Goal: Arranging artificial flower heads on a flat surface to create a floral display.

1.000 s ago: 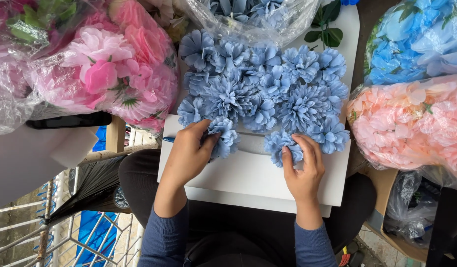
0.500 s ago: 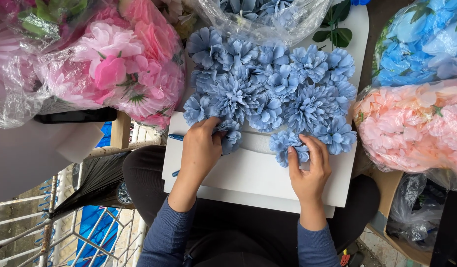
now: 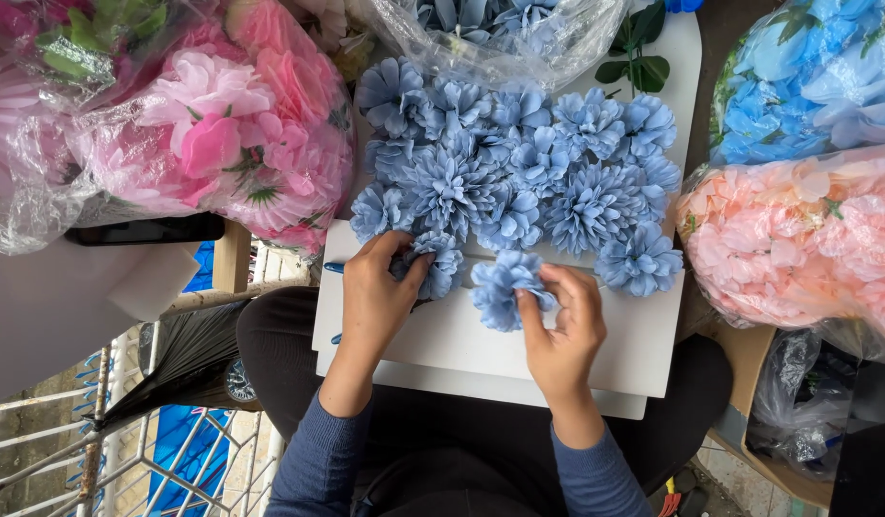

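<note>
Two hands: left hand (image 3: 377, 287) pinching one blue fabric flower (image 3: 440, 263), right hand (image 3: 562, 321) pinching another (image 3: 500, 287); white board (image 3: 481, 349) beneath; four clear bags: pink (image 3: 232, 144), peach (image 3: 796, 239), two blue.

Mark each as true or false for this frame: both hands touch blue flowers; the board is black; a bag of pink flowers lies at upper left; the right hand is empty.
1. Both hands touch blue flowers. True: left hand on one blue flower, right hand on another.
2. The board is black. False: the board is white.
3. A bag of pink flowers lies at upper left. True.
4. The right hand is empty. False: it pinches a blue flower.
</note>
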